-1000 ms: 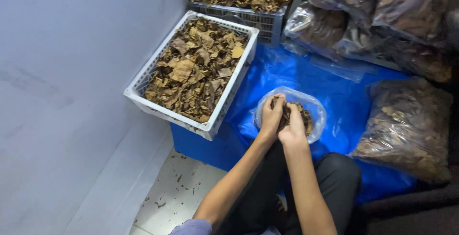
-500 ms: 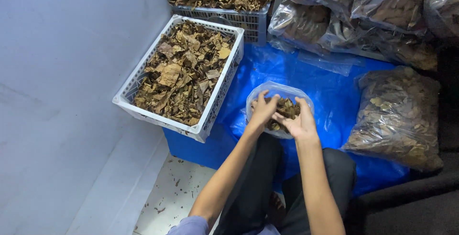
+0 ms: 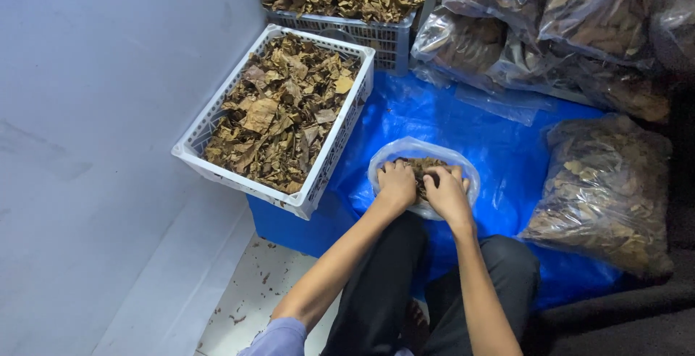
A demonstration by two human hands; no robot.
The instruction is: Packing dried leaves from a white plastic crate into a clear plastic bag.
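Both forearms reach forward. The left hand point(image 3: 397, 184) and right hand point(image 3: 447, 191) lie palm-down, fingers curled loosely, pressing dry leaves point(image 3: 421, 169) inside the clear bag point(image 3: 391, 153) beneath the fingertips.

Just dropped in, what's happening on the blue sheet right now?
A seated person has both hands in a clear plastic bag of dried brown leaves on the blue plastic sheet. The left hand and right hand press down on the leaves. A white plastic crate of leaves sits to their left.
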